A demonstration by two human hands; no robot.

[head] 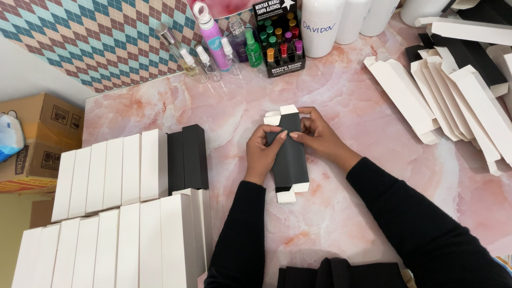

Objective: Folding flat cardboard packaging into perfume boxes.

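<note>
A long black carton [290, 160] with white flaps at both ends lies lengthwise on the pink marble table [341, 101]. My left hand [262, 152] grips its left side near the far end. My right hand [320, 136] holds the right side, fingers bent over the top edge by the open white flaps. Both arms are in black sleeves.
Rows of finished white boxes [112, 213] and two black ones [188, 157] stand at the left. Flat unfolded white cartons [453, 101] lie fanned at the right. Spray bottles [213, 42], a black display box of small bottles [280, 40] and white containers [341, 21] line the back. Cardboard boxes [37, 138] sit far left.
</note>
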